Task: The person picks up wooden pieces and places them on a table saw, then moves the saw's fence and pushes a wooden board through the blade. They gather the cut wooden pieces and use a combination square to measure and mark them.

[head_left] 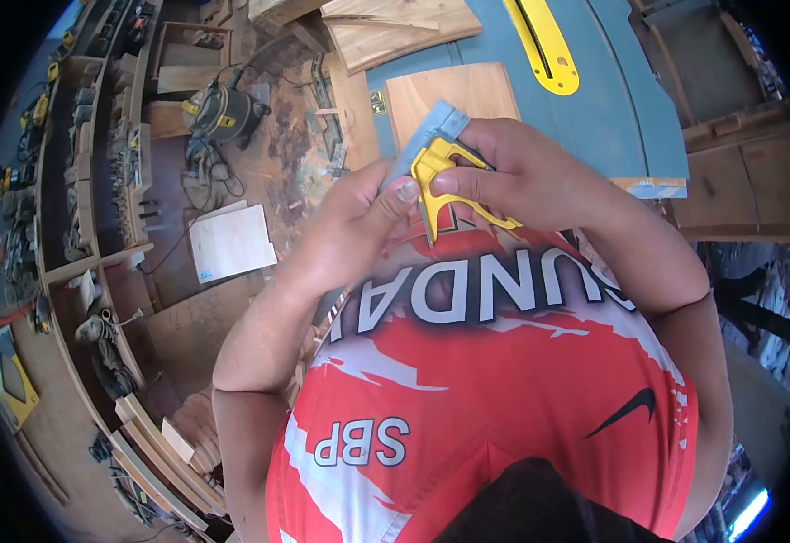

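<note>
Both hands are together in front of the red and white shirt [504, 389], over the near edge of a blue table saw top [630, 136]. A yellow tool with a handle, like a staple gun [432, 166], is gripped by my right hand [535, 176], the thumb on its yellow body. My left hand [363, 217] has its thumb and fingers closed round a grey metal strip [440, 121] that lies along the yellow tool. Just beyond them is a flat wooden board [472, 90] on the saw top.
The yellow saw insert [549, 54] is at the upper right. More boards [395, 36] lie at the top. To the left are a shop vacuum [223, 113], a pale panel [232, 242] and long shelves of tools [78, 154]. Wood strips [155, 452] stand at the lower left.
</note>
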